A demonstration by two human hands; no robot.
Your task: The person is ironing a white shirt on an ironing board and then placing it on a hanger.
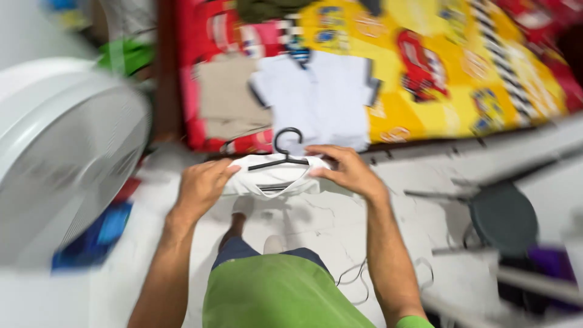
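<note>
A small white garment [274,177] hangs on a black hanger [283,152] in front of me, just below the bed's edge. My left hand [201,185] grips the garment's left shoulder. My right hand [344,170] grips its right shoulder, fingers curled over the collar area. The hanger's hook sticks up between my hands. On the bed beyond lie a white short-sleeved shirt [320,97] spread flat and a beige folded garment [228,97] to its left. The picture is blurred by motion.
The bed has a red and yellow cartoon-car cover [461,73]. A white fan [61,152] stands close at the left. A dark round stool [503,217] is at the right. White cable [355,276] lies on the pale floor near my feet.
</note>
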